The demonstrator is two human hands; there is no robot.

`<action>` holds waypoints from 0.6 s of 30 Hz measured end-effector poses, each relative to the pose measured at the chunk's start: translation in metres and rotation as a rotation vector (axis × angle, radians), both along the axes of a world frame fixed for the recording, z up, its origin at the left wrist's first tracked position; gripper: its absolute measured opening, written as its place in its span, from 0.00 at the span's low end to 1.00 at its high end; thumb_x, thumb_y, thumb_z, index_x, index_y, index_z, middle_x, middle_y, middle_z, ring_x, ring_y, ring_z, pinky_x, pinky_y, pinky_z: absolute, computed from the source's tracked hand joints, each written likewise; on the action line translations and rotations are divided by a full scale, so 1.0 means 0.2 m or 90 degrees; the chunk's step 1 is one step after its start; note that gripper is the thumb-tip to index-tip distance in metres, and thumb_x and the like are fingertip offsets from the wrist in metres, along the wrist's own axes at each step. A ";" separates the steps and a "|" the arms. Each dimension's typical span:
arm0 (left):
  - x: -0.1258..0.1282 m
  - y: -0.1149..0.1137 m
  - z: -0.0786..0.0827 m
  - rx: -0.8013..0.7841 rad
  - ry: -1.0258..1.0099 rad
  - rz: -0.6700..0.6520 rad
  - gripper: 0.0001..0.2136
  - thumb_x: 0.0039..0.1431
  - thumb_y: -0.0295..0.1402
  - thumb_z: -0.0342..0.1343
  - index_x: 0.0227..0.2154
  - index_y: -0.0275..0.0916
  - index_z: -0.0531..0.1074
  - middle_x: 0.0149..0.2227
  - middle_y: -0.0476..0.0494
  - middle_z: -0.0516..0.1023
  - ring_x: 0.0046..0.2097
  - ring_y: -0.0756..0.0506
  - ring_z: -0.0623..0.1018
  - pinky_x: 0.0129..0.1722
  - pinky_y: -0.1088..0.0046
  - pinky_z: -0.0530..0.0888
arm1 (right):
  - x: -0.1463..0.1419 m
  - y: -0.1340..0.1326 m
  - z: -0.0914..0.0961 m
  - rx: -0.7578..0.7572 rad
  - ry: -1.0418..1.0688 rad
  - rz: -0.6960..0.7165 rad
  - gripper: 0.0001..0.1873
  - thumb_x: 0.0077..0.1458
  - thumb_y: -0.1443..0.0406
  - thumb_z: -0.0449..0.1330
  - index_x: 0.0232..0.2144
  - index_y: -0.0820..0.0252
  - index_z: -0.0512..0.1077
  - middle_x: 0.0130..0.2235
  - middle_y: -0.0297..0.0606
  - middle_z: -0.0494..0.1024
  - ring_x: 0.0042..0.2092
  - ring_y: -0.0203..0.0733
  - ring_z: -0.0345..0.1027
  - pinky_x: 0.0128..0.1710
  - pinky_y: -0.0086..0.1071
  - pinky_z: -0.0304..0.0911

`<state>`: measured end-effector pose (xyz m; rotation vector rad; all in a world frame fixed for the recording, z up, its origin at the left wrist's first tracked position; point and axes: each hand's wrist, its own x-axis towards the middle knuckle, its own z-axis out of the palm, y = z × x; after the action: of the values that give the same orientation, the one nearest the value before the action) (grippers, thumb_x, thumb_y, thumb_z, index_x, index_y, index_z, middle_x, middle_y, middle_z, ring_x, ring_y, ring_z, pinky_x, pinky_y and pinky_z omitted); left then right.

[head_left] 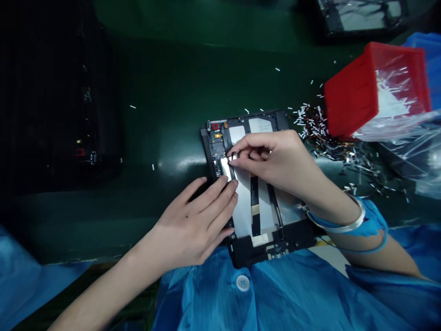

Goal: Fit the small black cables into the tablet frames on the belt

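Note:
An opened tablet lies tilted at the table's front edge, with silver battery plates and black ribbon cables showing. My left hand rests flat on its left side, fingers stretched out, the fingertips by a narrow shiny strip. My right hand reaches over the tablet from the right, thumb and index finger pinched at a small black flex cable near that strip. The fingertips partly hide the cable's end. A small red-framed part and a gold connector sit at the tablet's upper left corner.
At right, a red bin holds a plastic bag with white strips. Beside it lies a heap of small cables and white bits. Black devices stand at the left and the upper right. White scraps dot the green table.

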<state>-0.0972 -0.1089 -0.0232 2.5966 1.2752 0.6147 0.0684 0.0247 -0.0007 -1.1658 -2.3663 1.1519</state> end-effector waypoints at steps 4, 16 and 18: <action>0.00 0.01 0.01 -0.007 -0.017 0.001 0.19 0.64 0.34 0.50 0.54 0.28 0.68 0.55 0.31 0.72 0.59 0.35 0.70 0.57 0.54 0.68 | -0.01 0.01 -0.01 -0.047 0.025 -0.036 0.04 0.50 0.69 0.64 0.24 0.57 0.75 0.23 0.30 0.74 0.24 0.32 0.63 0.27 0.31 0.59; 0.00 0.02 0.02 0.027 0.042 0.000 0.18 0.66 0.37 0.47 0.52 0.32 0.70 0.54 0.35 0.74 0.57 0.37 0.72 0.56 0.56 0.69 | -0.02 -0.01 -0.01 0.009 -0.012 -0.025 0.08 0.50 0.71 0.62 0.22 0.55 0.74 0.22 0.30 0.72 0.26 0.35 0.64 0.30 0.33 0.58; 0.01 0.04 0.02 0.033 0.058 0.014 0.19 0.66 0.37 0.46 0.52 0.30 0.70 0.55 0.34 0.74 0.58 0.37 0.71 0.56 0.55 0.68 | -0.03 -0.02 0.00 0.053 -0.041 -0.033 0.07 0.49 0.72 0.63 0.25 0.55 0.74 0.22 0.30 0.71 0.26 0.36 0.64 0.30 0.33 0.57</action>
<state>-0.0958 -0.1012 -0.0194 2.6847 1.3331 0.5469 0.0629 0.0212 -0.0004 -1.2468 -2.3917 1.0026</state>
